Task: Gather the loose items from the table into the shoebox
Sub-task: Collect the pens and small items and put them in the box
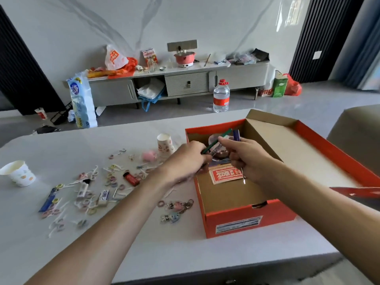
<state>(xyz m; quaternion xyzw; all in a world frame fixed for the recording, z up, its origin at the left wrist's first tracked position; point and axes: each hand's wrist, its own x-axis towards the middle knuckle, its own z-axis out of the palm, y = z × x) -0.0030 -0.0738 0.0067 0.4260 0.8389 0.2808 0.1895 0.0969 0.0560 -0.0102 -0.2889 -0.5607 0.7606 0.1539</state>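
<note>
An orange shoebox [246,219] stands open on the white table [164,254], its lid hinged back to the right. Inside lie a red-and-white packet [225,175] and a purple lighter [236,135]. My left hand [185,161] and my right hand [244,157] meet over the box's left part. Together they pinch a thin green stick [218,140] with a clear wrapped item under it. Left of the box lie a red lighter [131,179], a blue lighter [48,200], a white eraser [104,197], key rings [176,210], several hair ties and floss picks.
A paper cup [18,173] stands at the table's left edge; another [165,145] and a pink toy [149,155] sit behind the clutter. Beyond the table are a low TV cabinet [185,83], a water bottle [221,96] and a beige seat [357,136] at right.
</note>
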